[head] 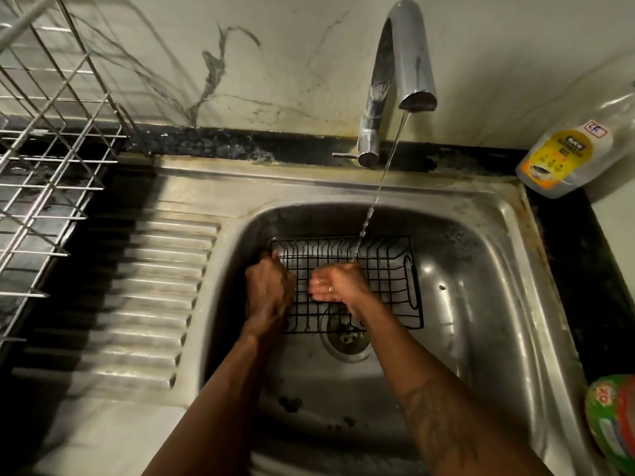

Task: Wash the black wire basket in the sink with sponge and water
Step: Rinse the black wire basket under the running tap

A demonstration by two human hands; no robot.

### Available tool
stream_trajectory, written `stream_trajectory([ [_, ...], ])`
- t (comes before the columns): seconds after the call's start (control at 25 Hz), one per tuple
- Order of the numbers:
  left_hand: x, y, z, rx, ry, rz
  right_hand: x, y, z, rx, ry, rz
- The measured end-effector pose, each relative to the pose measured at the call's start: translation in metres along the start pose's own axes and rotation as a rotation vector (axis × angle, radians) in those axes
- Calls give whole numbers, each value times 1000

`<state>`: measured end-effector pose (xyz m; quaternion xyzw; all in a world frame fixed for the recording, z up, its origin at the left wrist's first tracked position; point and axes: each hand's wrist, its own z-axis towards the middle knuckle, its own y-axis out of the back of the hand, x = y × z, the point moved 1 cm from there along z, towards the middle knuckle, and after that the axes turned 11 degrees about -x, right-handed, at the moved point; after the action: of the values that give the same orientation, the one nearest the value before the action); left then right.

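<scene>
Basket point(385, 269) in sink point(481, 255) under running tap point(398, 63).
Left hand point(268, 290) clamped on basket's left edge; right hand point(338, 283) cupped open, holding nothing.

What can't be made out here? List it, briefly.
Head view only:
- Sponge: none visible; the closed left hand could hide one.
- Drain: partly covered by the black wire basket.
- Right hand: fingers motion-blurred.
- Bottle: label too small to read.
</scene>
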<state>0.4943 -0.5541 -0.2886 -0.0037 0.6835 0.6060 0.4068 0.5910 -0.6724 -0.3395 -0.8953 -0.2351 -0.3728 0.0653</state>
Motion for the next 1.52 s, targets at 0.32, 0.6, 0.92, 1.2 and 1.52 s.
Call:
stream_trajectory([
  [0.32,-11,-27,0,54,-53,43,20,33,17,-143,37,80],
  [0.6,-11,-34,0,88,-115,143,7,-5,-2,46,26,-305],
  [0.92,-12,-40,-6,90,-139,33,6,-4,-7,-100,19,248],
  [1.2,-11,-31,-8,108,-107,77,14,46,-2,-203,-17,75],
  [1.52,-10,-8,-4,35,-51,74,-6,47,-14,61,-138,-180],
])
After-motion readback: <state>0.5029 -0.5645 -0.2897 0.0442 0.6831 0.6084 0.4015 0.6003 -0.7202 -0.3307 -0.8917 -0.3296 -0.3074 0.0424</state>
